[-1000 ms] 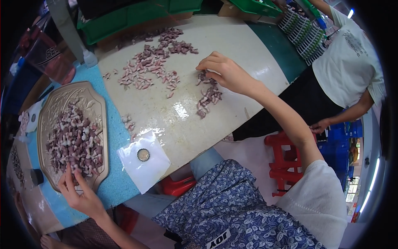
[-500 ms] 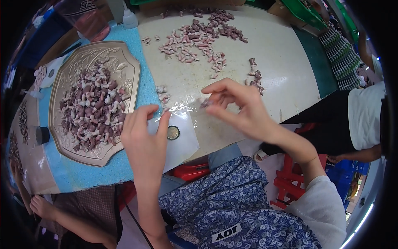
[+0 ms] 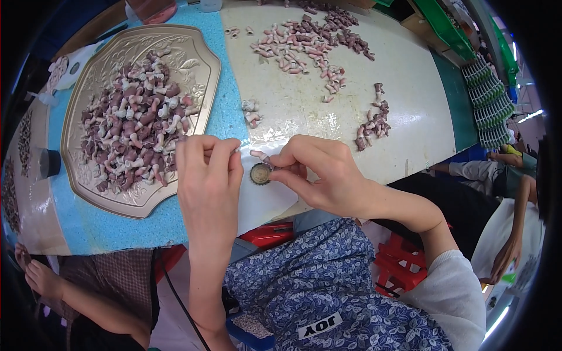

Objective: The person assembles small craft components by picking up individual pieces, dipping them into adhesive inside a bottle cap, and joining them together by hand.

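1. As we look down from the head view, our left hand [image 3: 208,181] rests flat on a white sheet of paper [image 3: 263,199] at the near edge of the pale tabletop [image 3: 410,117]; its fingers lie together and stretched out, clamped on nothing.
2. Our right hand [image 3: 319,175] has its grip pinched together on a small pink and white moulded piece [image 3: 259,155], held just above a round dark bottle cap [image 3: 260,174] that lies on the paper between the two hands.
3. To the left, on a blue mat [image 3: 228,117], stands a gold-coloured embossed metal tray [image 3: 202,64], heaped with small pink, white and brownish pieces [image 3: 134,137].
4. More such pieces lie loose on the tabletop: a spread pile at the far side [image 3: 310,38], a small dark cluster to the right [image 3: 372,126], and a few just beyond our hands [image 3: 252,112].
5. At the right rim, another person's arm [image 3: 515,234] hangs well apart from our work.
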A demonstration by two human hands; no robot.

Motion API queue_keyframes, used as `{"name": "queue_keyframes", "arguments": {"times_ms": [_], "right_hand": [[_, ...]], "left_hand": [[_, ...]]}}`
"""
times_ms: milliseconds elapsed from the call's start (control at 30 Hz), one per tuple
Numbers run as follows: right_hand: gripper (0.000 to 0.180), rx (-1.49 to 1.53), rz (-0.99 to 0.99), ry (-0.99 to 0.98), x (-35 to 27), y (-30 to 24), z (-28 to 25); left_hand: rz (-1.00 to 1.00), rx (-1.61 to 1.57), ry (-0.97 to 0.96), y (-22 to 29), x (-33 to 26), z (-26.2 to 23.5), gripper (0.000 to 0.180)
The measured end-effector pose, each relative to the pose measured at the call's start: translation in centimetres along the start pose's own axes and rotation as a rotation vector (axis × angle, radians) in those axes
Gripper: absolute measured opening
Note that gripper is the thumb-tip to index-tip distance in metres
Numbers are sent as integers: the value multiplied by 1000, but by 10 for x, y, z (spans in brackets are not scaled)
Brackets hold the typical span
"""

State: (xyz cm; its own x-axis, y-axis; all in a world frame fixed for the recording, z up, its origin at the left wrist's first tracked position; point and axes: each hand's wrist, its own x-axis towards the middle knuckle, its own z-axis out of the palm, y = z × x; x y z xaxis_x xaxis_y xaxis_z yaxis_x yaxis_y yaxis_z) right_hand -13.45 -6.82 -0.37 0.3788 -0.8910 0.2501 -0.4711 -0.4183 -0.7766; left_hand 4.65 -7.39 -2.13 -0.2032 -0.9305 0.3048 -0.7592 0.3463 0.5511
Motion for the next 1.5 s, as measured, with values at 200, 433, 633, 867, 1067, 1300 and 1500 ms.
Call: {"name": "queue_keyframes", "arguments": {"times_ms": [200, 433, 633, 867, 1067, 1300, 1500], "right_hand": [[15, -87, -49, -75, 7, -3, 4], [14, -312, -44, -255, 17, -17, 8], [13, -407, -74, -317, 20, -21, 11], [12, -80, 119, -173, 14, -34, -3], [14, 120, 132, -20, 1, -40, -13], [17, 203, 213, -107, -1, -51, -21], [16, 223, 65, -93, -6, -44, -13]], "left_hand": [[-257, -332, 230, 12, -33, -19, 30], [-321, -370, 272, 11, -62, -21, 26], [-387, -564, 336, 13, -63, -13, 24], [-564, -930, 306, 26, -59, 1, 15], [-580, -1213, 269, 33, -58, 8, 18], [-488, -1229, 298, 40, -64, 9, 18], [-350, -1124, 408, 45, -68, 15, 19]]}}
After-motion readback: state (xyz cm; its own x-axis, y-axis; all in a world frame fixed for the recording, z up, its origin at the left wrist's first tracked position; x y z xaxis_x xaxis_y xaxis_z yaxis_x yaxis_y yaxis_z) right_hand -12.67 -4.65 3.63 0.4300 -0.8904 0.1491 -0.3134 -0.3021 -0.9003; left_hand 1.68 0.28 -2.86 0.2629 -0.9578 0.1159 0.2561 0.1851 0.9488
